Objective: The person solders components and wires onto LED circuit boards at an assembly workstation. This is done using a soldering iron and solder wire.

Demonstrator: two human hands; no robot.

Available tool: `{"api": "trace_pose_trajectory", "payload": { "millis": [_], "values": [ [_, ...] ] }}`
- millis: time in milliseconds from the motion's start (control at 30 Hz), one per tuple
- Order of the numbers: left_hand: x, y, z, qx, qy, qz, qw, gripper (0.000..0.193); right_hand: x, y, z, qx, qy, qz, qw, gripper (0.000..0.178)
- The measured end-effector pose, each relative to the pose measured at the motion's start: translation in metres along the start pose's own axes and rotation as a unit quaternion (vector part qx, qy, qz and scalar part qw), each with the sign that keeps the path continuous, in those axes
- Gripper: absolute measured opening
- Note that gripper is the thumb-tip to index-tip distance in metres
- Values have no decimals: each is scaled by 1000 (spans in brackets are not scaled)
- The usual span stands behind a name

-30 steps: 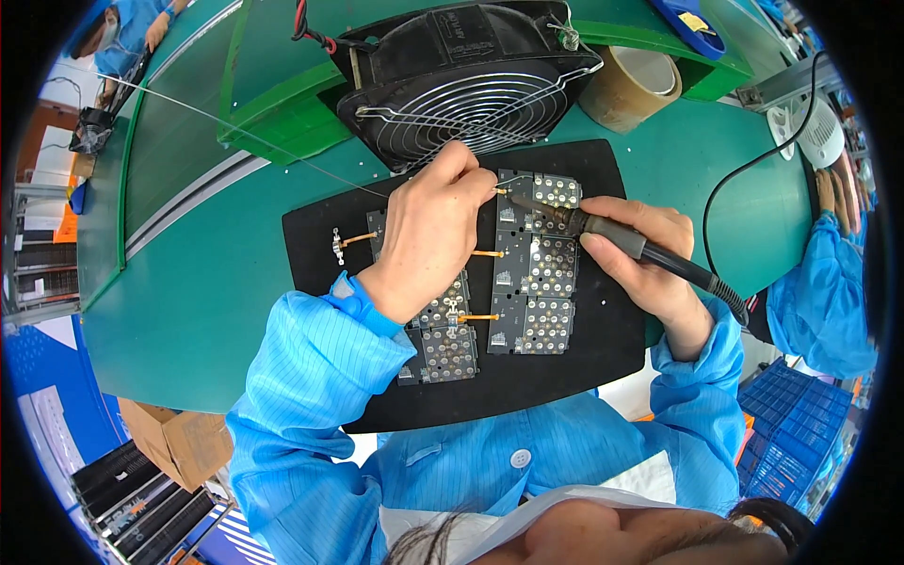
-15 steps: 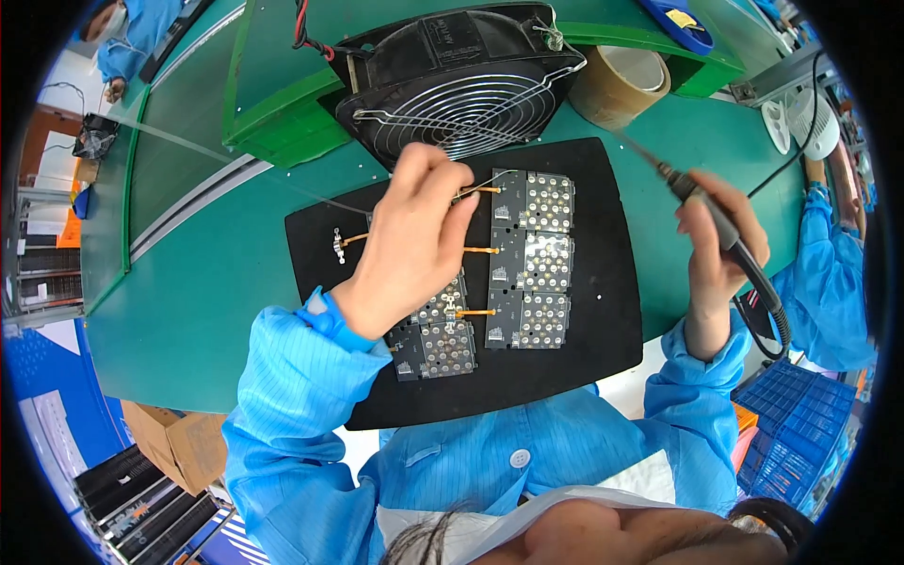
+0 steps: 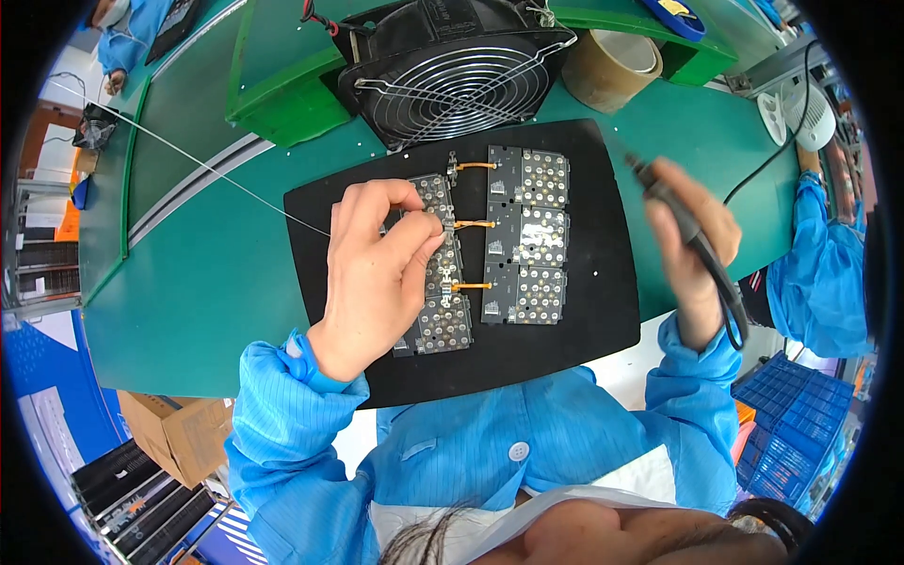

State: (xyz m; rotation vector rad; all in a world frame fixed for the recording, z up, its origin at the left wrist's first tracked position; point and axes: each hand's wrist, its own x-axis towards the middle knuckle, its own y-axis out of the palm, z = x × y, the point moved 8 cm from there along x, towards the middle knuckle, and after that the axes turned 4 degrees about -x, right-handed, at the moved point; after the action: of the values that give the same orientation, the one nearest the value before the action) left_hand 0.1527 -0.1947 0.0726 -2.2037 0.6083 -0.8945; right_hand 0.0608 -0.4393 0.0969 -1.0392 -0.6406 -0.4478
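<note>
Over the left column of circuit boards (image 3: 444, 325), my left hand (image 3: 372, 273) is closed in a pinch. Solder wire (image 3: 254, 193) runs into it from the upper left; its tip is hidden by my fingers. My right hand (image 3: 702, 292) grips a soldering iron (image 3: 680, 212), right of the black mat (image 3: 603, 235) and apart from the boards. A second column of boards (image 3: 542, 235) with round silvery parts lies to the right. Short orange leads (image 3: 474, 224) extend left from it, ending in small metal connectors (image 3: 447, 285) by the left column.
A black fan (image 3: 461, 94) with a wire guard stands behind the mat, beside a roll of brown tape (image 3: 610, 75). Green stands (image 3: 287, 108) are at the back. The iron's cord (image 3: 739, 330) hangs by my right wrist. A cardboard box (image 3: 179, 438) sits at lower left.
My left hand has moved down and left from the top right board's lead, uncovering connectors. My right hand has shifted left with the soldering iron. The view has shifted slightly.
</note>
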Motion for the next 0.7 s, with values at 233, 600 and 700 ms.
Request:
{"api": "trace_pose_trajectory", "payload": {
  "millis": [233, 600, 700],
  "values": [
    [-4, 7, -5, -7, 19, -19, 1000, 17, -17, 38, 43, 150, -35, 108, 982, 27],
    [-2, 11, -9, 4, 36, -7, 999, 17, -22, 48, 40, 149, -15, 134, 980, 26],
    [0, 16, -10, 10, 40, 2, 999, 17, -21, 46, 41, 156, -30, 117, 980, 24]
  ]
}}
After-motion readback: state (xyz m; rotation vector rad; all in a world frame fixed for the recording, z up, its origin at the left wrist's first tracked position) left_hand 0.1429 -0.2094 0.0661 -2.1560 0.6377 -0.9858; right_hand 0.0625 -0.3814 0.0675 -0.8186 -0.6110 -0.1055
